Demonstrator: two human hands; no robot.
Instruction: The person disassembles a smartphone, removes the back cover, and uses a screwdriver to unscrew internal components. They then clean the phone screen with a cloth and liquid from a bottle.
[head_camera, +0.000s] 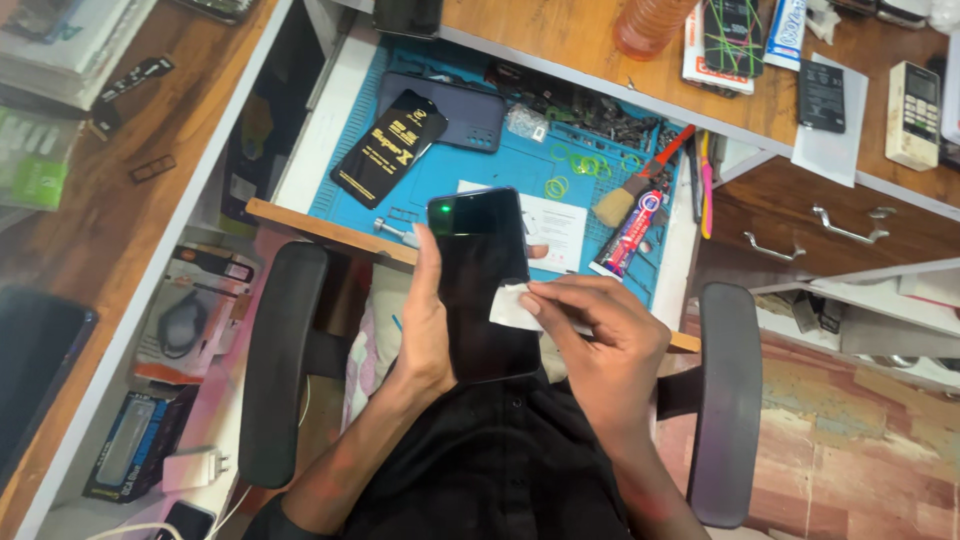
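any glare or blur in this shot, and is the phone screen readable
Head view: a small green glare spot sits near the top of the dark phone, whose screen otherwise shows nothing; the left hand holding it and the right hand pressing a white wipe look slightly soft; edges bend with wide-angle distortion; the blue mat is evenly lit.

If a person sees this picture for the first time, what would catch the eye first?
Probably the dark smartphone at the centre, held upright by the left hand while the right hand presses a small white wipe against its edge. Behind it lies a bright blue work mat, carrying a black package and green rubber bands.
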